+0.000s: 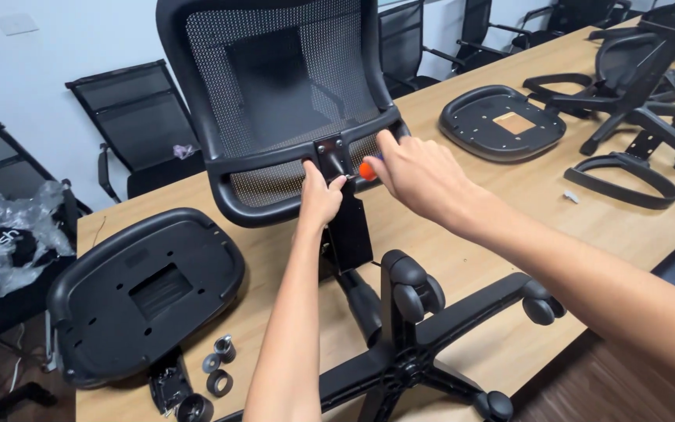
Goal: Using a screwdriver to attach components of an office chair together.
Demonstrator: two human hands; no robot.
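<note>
Both hands on the mesh chair back, screwdriver at the bracket

The mesh backrest [275,86] stands upright on the wooden table [447,195], with its black support bracket [333,156] running straight down from the lower frame, so the long axis is vertical. The right hand [419,173] is closed around an orange-handled screwdriver [366,169], whose shaft lies roughly level and points left into the bracket, just beside the knuckles. The left hand [319,195] comes up from below and pinches the bracket's left edge, fingers together on it; it's the nearer of the two. An upturned seat pan [146,293] lies to the left, a wheeled star base [423,352] in front, loose casters [216,367] near the table edge.
</note>
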